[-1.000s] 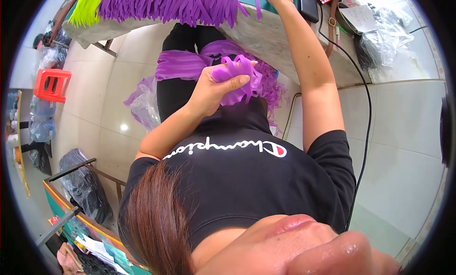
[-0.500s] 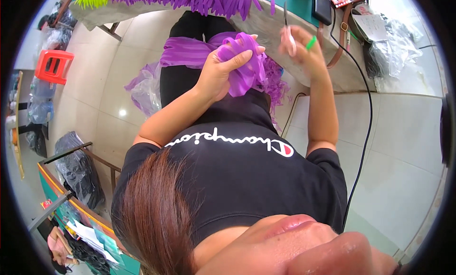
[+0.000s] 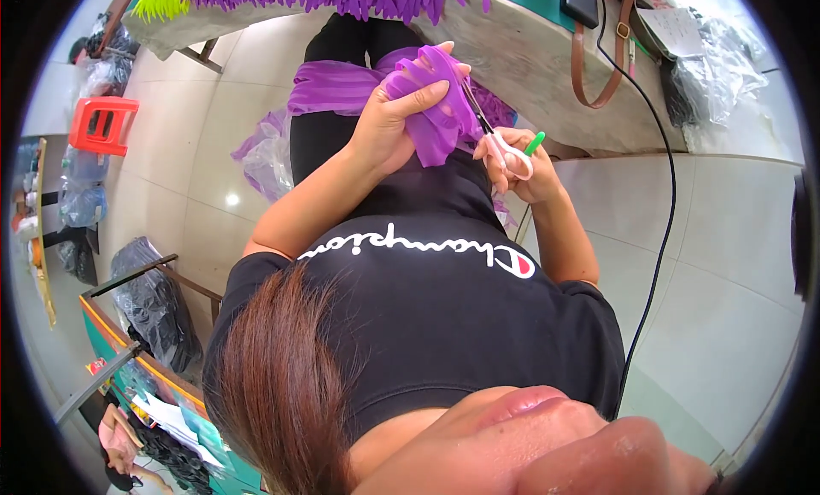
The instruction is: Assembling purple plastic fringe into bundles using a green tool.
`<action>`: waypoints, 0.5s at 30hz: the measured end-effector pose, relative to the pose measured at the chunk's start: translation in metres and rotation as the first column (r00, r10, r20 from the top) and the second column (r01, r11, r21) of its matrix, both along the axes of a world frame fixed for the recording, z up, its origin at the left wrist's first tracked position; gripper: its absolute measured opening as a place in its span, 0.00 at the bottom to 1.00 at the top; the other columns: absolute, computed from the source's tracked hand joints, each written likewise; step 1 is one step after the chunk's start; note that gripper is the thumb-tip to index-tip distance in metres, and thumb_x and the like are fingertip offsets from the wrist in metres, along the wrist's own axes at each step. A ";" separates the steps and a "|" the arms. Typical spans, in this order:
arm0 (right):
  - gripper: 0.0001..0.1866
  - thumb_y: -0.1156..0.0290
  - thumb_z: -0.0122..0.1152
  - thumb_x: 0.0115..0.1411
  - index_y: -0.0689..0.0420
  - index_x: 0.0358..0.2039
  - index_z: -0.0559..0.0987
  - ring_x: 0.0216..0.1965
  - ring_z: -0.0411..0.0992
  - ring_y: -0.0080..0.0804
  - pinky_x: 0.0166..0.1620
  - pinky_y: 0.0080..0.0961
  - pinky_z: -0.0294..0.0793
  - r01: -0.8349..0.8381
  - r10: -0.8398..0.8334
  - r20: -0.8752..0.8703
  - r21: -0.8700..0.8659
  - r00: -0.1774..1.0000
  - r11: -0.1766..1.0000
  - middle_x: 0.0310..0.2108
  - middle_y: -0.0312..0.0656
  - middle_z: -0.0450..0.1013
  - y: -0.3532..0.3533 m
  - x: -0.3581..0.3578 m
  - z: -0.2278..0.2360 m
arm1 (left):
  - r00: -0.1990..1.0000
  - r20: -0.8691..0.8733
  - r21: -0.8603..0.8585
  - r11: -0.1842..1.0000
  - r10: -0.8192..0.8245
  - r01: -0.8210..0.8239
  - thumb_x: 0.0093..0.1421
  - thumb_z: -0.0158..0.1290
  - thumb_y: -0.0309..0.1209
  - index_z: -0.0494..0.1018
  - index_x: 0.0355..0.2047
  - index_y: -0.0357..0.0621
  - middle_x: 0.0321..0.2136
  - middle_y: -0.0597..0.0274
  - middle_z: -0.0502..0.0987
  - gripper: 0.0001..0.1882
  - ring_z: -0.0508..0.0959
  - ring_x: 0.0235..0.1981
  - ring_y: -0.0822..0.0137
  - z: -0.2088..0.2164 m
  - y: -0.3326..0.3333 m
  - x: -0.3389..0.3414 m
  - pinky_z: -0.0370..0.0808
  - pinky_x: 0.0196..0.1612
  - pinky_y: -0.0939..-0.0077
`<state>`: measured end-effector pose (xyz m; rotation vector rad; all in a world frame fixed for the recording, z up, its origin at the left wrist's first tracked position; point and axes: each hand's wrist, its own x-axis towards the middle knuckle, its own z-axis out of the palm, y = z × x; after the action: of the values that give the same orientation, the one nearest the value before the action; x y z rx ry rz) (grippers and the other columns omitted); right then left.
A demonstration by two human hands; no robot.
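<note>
Bunched purple elastic-looking strips [image 3: 437, 119] are gripped in my left hand [image 3: 391, 123], thumb pressed over them. My right hand [image 3: 534, 170] holds small scissors [image 3: 506, 153] with pale pink handles, their dark blades pointing up and left against the right edge of the purple bunch. A green band [image 3: 535, 143] sits on a finger of that hand. Across my lap lies more purple strip material [image 3: 333, 88]. Whether the blades are around a strip cannot be made out.
A worktable [image 3: 547, 89] runs ahead, with a purple fringe row [image 3: 325, 0] hanging over its edge. A black cable [image 3: 663, 162] and brown strap [image 3: 589, 89] hang at the right. A red stool [image 3: 102, 125] stands left; another person [image 3: 120, 435] is at lower left.
My right hand has come down and left from near the table edge, bringing the scissors to the purple strips. My left hand keeps its grip on the bunch.
</note>
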<state>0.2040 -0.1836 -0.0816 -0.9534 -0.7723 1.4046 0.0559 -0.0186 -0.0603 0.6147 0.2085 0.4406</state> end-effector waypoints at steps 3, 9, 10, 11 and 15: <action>0.27 0.55 0.65 0.53 0.71 0.37 0.74 0.14 0.66 0.19 0.18 0.12 0.60 -0.014 0.014 0.012 0.013 1.000 1.000 0.14 0.38 0.70 -0.002 0.000 0.000 | 1.000 0.016 -0.015 1.000 -0.017 0.017 0.60 0.54 0.24 0.60 0.60 0.40 0.50 0.55 0.73 0.28 0.74 0.45 0.72 0.000 0.001 0.000 0.72 0.47 0.77; 0.26 0.57 0.66 0.52 0.71 0.37 0.74 0.13 0.66 0.19 0.18 0.12 0.60 -0.014 0.014 0.034 0.000 0.999 1.000 0.14 0.39 0.70 0.001 0.000 0.001 | 1.000 0.010 -0.001 1.000 -0.022 0.022 0.60 0.54 0.24 0.60 0.60 0.40 0.51 0.54 0.72 0.28 0.74 0.46 0.72 0.001 -0.001 0.000 0.72 0.47 0.78; 0.26 0.57 0.66 0.52 0.71 0.36 0.74 0.13 0.66 0.19 0.17 0.12 0.60 -0.005 0.006 0.045 -0.014 0.999 1.000 0.14 0.39 0.70 0.002 -0.001 0.002 | 1.000 0.005 0.008 1.000 -0.022 0.022 0.60 0.54 0.24 0.60 0.60 0.40 0.51 0.54 0.72 0.28 0.74 0.46 0.71 0.001 -0.002 -0.001 0.72 0.47 0.78; 0.26 0.57 0.66 0.52 0.71 0.36 0.74 0.13 0.66 0.19 0.17 0.12 0.60 -0.007 0.007 0.044 -0.014 0.999 1.000 0.14 0.39 0.70 0.003 -0.001 0.002 | 1.000 0.004 0.008 1.000 -0.020 0.020 0.60 0.54 0.24 0.60 0.60 0.40 0.51 0.54 0.72 0.28 0.74 0.46 0.71 0.001 -0.003 -0.001 0.72 0.47 0.78; 0.24 0.59 0.65 0.53 0.71 0.37 0.74 0.13 0.67 0.20 0.16 0.13 0.60 0.019 -0.018 0.040 -0.016 0.999 1.000 0.15 0.39 0.71 0.005 -0.003 0.004 | 1.000 -0.013 0.048 0.999 0.003 -0.002 0.60 0.54 0.24 0.61 0.59 0.39 0.51 0.53 0.72 0.27 0.74 0.47 0.71 0.002 -0.005 0.000 0.72 0.48 0.77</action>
<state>0.2013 -0.1782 -0.0773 -1.0019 -0.7810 1.3810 0.0557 -0.0233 -0.0579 0.6644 0.2116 0.4450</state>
